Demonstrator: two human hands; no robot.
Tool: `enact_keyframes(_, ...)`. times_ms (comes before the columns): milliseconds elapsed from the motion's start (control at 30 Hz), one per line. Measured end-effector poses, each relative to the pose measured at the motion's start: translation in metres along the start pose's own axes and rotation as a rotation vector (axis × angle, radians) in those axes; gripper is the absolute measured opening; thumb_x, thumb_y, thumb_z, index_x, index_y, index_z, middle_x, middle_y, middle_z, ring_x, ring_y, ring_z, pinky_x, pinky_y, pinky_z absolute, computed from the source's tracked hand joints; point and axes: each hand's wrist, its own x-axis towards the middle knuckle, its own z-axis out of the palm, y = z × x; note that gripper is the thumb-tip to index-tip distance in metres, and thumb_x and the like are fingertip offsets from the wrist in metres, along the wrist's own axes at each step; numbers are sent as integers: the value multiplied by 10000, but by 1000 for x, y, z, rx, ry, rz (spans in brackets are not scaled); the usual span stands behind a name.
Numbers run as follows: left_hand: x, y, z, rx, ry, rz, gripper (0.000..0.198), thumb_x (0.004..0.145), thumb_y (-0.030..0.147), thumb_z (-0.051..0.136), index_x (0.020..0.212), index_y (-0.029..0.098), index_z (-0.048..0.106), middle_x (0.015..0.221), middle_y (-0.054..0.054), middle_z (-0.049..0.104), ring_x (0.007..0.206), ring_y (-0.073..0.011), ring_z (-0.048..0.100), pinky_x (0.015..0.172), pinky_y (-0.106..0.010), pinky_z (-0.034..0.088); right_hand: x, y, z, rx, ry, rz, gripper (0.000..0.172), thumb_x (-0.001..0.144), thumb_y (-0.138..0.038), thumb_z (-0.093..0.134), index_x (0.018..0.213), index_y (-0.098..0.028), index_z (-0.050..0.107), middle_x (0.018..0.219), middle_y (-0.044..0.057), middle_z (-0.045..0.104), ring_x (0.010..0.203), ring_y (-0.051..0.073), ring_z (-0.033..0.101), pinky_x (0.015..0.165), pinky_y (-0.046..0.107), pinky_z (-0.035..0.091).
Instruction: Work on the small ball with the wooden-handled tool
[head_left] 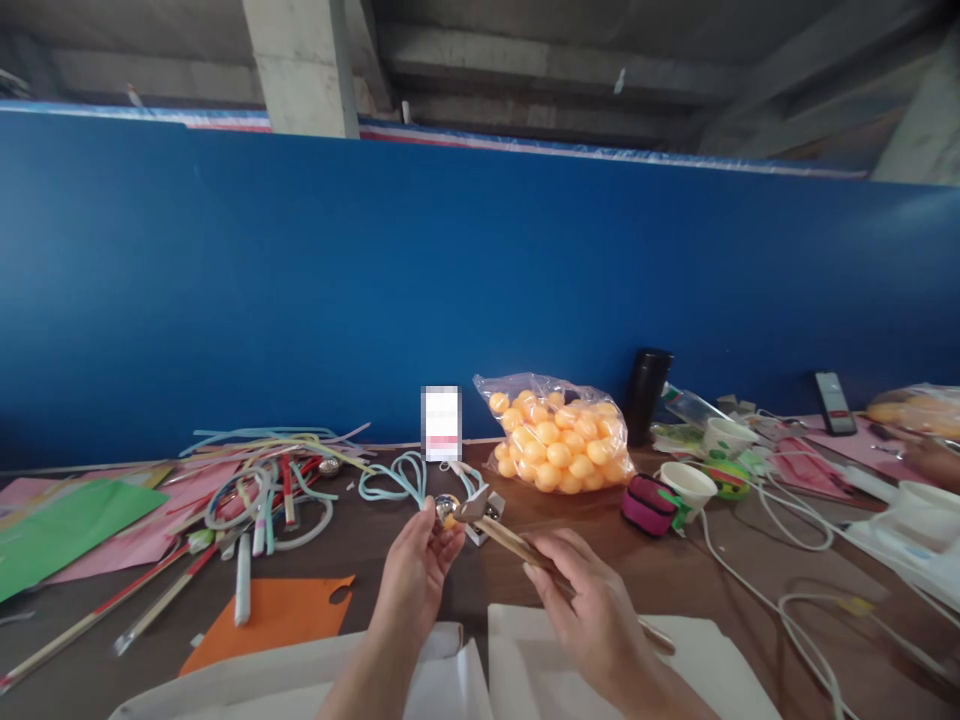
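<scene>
A person's left hand [416, 575] pinches a small shiny metal ball [448, 510] between thumb and fingertips above a cluttered brown worktop [390, 545], in front and to the left of a clear bag of orange balls [559, 440]. The right hand [592, 600] is closed around a pair of wooden sticks [525, 548], whose pale metal-looking tip sits against the ball. Whether the tip grips the ball or merely touches it cannot be told.

Just left of the bag stands a small white card [441, 423], with a light blue loop of cord [394, 478] lying on the worktop in front of it. Well to the bag's left lies a tangle of coloured strips and tubes [262, 480], with a green sheet [67, 520] beyond that and an orange sheet [270, 615] nearer the person. Just right of the bag stands a black tumbler [646, 395]. A pink pouch [649, 503] and a white paper cup [688, 485] lie to the bag's right and nearer the camera, and white cables [780, 530] trail away further right. A phone [834, 403] leans against the blue wall [300, 280] far to the bag's right. White card sheets [705, 660] lie under both hands.
</scene>
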Motion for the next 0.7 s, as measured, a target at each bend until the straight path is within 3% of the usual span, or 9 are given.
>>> enact_keyframes(367, 0, 1, 2, 19, -7, -4, 83, 846, 185, 601, 830, 104, 612, 720, -65, 656, 597, -110, 644, 597, -218, 566, 0, 2, 1, -23, 7, -3, 262, 898, -179, 489, 1134, -241, 585, 1039, 58, 627, 943, 194, 616, 825, 301, 505)
enact_keyframes(500, 0, 2, 4, 6, 19, 4, 73, 840, 188, 610, 839, 115, 601, 693, -51, 645, 631, -131, 664, 598, -225, 567, 1, 0, -1, 43, 66, -10, 247, 904, -189, 496, 1127, -243, 586, 1048, 55, 624, 955, 185, 611, 840, 281, 501)
enact_keyframes(700, -3, 2, 5, 32, 0, -8, 156, 793, 250, 676, 793, 136, 570, 659, -25, 621, 609, -137, 657, 564, -228, 556, 2, 0, -3, 73, 70, -20, 258, 907, -194, 504, 1149, -250, 575, 1065, 55, 616, 981, 186, 596, 858, 285, 491)
